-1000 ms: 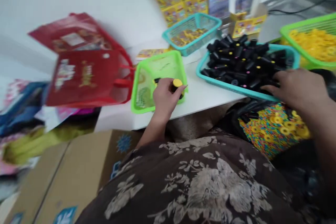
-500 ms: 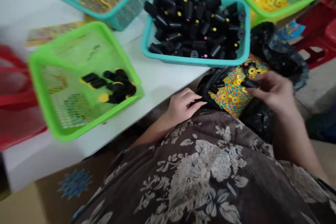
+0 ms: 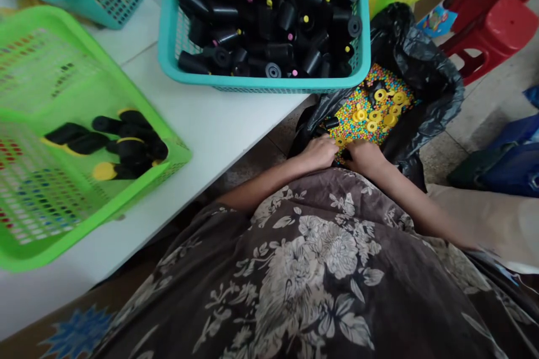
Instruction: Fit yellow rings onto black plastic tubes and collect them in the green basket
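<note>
Beads (image 3: 349, 127), tiny, multicoloured, lie by the left hand (image 3: 321, 152) and right hand (image 3: 365, 157), whose grip is unclear.

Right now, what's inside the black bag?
The black bag holds tiny coloured beads, with yellow pieces and black pieces on top. Whatever lies beneath is hidden, and the left hand and right hand cover part of the near end.

What, if anything, the left hand (image 3: 321, 151) and right hand (image 3: 365, 157) hold is hidden; the left edge crops the left green basket (image 3: 110, 79).
</note>
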A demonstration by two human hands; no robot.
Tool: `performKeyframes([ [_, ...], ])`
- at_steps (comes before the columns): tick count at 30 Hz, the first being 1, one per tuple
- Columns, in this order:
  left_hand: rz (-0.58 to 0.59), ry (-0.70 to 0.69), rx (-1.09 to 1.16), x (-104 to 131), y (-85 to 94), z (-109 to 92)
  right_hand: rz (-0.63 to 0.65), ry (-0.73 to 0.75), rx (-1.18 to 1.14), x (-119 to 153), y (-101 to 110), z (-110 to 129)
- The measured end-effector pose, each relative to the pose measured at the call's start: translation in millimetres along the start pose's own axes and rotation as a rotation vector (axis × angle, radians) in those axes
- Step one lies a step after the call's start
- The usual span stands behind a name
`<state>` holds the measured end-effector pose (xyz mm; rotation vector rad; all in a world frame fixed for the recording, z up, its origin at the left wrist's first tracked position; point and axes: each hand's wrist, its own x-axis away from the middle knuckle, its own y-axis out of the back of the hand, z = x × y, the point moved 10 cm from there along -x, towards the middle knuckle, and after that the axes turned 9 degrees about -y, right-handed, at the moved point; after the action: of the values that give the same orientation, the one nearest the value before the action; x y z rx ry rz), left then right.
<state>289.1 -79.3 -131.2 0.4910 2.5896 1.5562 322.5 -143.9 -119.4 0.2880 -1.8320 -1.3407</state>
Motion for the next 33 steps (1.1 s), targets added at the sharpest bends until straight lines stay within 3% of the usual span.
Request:
performKeyframes([
  [3,-0.047,-0.016,0.023,3.4,6.9,2.2,-0.070,-0.027,-0.091,-10.3,-0.1,-3.6],
  [8,-0.418,-0.028,0.295,17.9,35.2,14.5,-0.319,-0.102,-0.511,-2.5,-2.2,-39.2],
  [10,-0.512,-0.083,0.417,19.8,39.2,12.9,-0.417,-0.068,-0.716,5.4,-3.3,-47.8],
  [13,-0.559,-0.184,0.519,16.2,38.4,4.0,-0.490,0.026,-0.896,12.1,-2.8,-47.9],
  [17,-0.633,-0.221,0.472,18.2,39.0,1.4,-0.455,0.039,-0.811,6.2,6.2,-47.5],
  [22,-0.730,-0.245,0.272,31.5,44.7,4.0,-0.284,-0.171,-0.325,-9.5,14.0,-58.4],
  [26,-0.748,-0.238,0.251,36.0,46.0,6.2,-0.145,-0.197,-0.127,-15.7,6.8,-45.6],
  [30,-0.754,-0.202,0.352,37.9,46.0,9.9,-0.173,-0.249,-0.214,-15.8,5.8,-51.7],
  [33,-0.713,-0.168,0.368,34.0,43.1,10.8,-0.261,-0.299,-0.573,-9.4,10.2,-71.2],
])
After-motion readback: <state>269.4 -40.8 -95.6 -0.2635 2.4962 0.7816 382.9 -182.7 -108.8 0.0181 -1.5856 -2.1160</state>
